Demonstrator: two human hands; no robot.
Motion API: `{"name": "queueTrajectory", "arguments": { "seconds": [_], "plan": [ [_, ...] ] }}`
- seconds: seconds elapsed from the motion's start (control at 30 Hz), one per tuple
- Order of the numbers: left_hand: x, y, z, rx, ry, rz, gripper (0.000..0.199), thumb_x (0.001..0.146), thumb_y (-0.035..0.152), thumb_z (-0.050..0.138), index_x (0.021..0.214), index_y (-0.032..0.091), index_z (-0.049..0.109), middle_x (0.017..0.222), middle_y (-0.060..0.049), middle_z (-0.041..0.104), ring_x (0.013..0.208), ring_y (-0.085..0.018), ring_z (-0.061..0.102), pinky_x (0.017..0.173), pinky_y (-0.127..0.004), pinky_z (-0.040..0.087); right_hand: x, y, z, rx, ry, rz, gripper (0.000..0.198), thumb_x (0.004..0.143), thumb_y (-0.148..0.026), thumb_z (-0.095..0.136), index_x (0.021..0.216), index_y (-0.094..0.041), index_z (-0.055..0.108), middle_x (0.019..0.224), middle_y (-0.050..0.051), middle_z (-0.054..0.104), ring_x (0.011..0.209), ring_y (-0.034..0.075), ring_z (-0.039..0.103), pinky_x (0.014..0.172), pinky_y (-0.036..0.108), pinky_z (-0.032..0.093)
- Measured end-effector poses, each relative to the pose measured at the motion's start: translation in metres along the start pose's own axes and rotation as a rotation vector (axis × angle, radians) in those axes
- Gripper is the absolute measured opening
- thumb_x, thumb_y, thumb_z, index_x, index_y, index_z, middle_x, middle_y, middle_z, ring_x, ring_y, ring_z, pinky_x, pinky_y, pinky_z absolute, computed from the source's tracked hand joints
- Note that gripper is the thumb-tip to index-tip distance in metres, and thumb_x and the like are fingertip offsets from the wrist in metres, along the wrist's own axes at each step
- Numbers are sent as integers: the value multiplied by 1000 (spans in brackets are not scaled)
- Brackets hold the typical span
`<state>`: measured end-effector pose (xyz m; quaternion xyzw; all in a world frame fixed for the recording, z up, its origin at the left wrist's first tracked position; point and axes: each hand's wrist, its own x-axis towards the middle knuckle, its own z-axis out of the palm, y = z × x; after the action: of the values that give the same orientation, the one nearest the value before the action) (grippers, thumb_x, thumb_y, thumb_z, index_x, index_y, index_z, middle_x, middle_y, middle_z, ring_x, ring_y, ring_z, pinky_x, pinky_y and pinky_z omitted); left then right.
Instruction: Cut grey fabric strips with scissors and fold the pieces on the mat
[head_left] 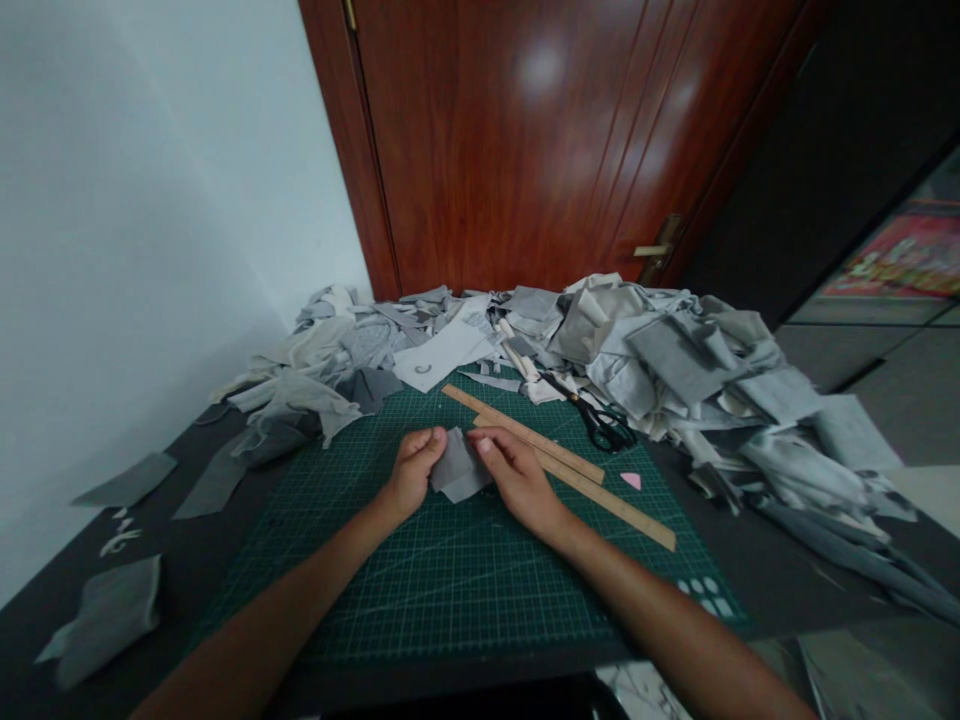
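A small grey piece of fabric [458,468] is held between my two hands above the green cutting mat [450,590]. My left hand [417,468] pinches its left edge, thumb on top. At the other edge, my right hand [517,475] has its thumb and fingers closed around the cloth. Two wooden rulers, an upper ruler [555,450] and a lower ruler [630,512], lie slantwise just beyond and right of my right hand. Black-handled scissors [606,428] rest farther right, near a pink tailor's chalk [631,480].
Heaps of grey and cream fabric scraps, a left heap [300,385] and a right heap [675,360], border the mat. White paper [439,355] lies at the back. Loose grey pieces [112,610] are on the dark table's left side. Behind stands a wooden door [510,150].
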<state>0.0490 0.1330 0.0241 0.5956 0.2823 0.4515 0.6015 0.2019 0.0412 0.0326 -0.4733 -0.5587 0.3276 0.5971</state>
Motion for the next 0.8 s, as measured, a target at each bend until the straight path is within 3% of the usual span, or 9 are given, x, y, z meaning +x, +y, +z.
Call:
{"name": "queueTrajectory", "arguments": {
  "seconds": [0.13,0.23,0.37,0.47,0.57,0.63,0.73,0.8],
  "plan": [
    [-8,2,4,29,-104,-44,65,67,73,81,49,17,55,47,2,43,45,-9,33,44,-26,19,-3,5,6,-8,21,29,34,97,-53,57,104,-22,68,79,0,63,69,18,59,61,29,49],
    [-8,2,4,13,-84,-52,60,67,67,84,50,16,57,47,2,46,44,-9,35,44,-26,19,-1,13,5,-27,29,50,27,95,-47,60,89,-22,66,71,-2,61,63,17,56,57,28,46],
    [5,0,-4,-102,131,12,59,70,71,80,57,19,56,51,4,47,47,-10,37,46,-25,26,8,21,-10,-104,65,38,19,93,-38,62,84,-22,66,75,1,67,71,19,61,68,32,50],
    [19,2,-14,-204,274,50,56,67,72,81,66,20,59,58,3,54,53,-13,48,52,-25,38,15,25,-24,-163,60,13,20,95,-39,62,99,-21,69,95,6,75,89,23,68,85,38,54],
    [28,2,-21,-290,352,44,51,68,68,81,77,21,64,68,0,65,66,-19,62,60,-29,47,16,26,-31,-210,-68,-17,37,100,-43,58,127,-20,67,131,13,73,120,27,67,108,46,48],
    [31,-1,-22,-362,393,7,52,70,69,79,85,21,66,76,-2,70,75,-22,67,66,-31,51,14,24,-31,-304,-225,-58,52,99,-47,60,141,-18,60,152,17,59,142,30,53,122,51,34],
    [33,-7,-21,-386,413,-17,57,67,71,80,89,20,67,80,-3,72,77,-21,68,67,-31,52,11,20,-28,-638,-575,-168,67,102,-50,56,155,-11,46,167,21,36,157,31,30,129,53,16],
    [33,-11,-21,-359,415,2,58,64,71,83,84,19,66,76,-1,70,71,-19,65,63,-28,50,9,16,-26,-827,-737,-217,67,106,-49,46,159,-8,38,168,22,30,159,30,24,130,53,14]
  ]
}}
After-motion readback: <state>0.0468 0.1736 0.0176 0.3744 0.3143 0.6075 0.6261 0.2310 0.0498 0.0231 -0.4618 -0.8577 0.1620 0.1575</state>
